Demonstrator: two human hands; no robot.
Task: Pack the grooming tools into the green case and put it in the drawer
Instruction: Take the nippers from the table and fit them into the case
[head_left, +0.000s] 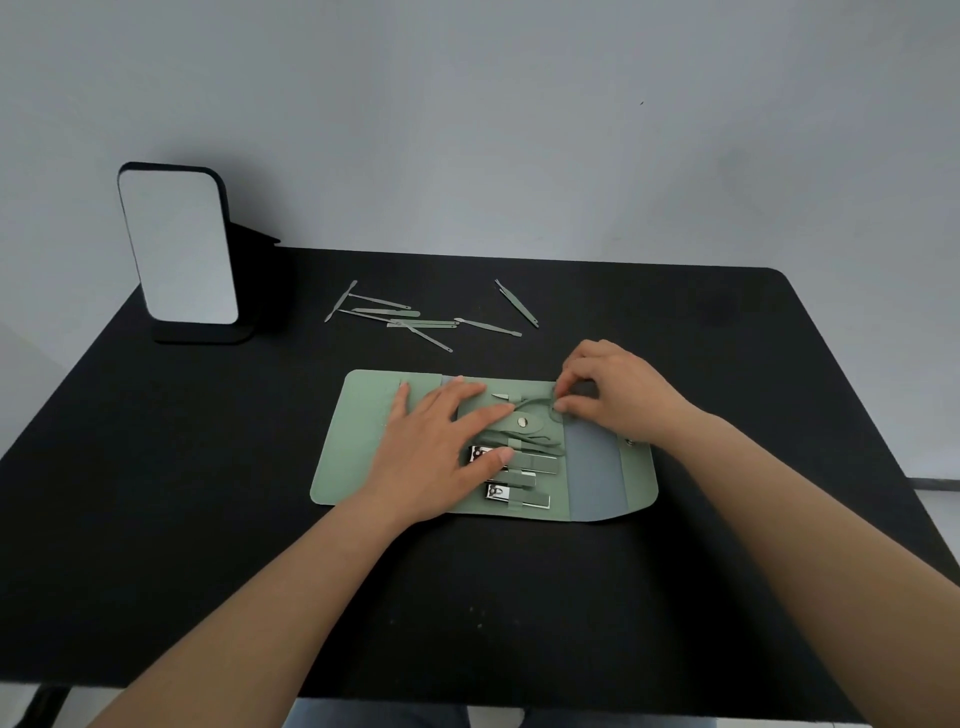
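Green case (363, 441), unfolded on the bench (156, 519) before me: my left hand (436, 452) presses flat, fingers spread, on it; my right hand (608, 389) pinches scissors (535, 402) at its upper pocket.
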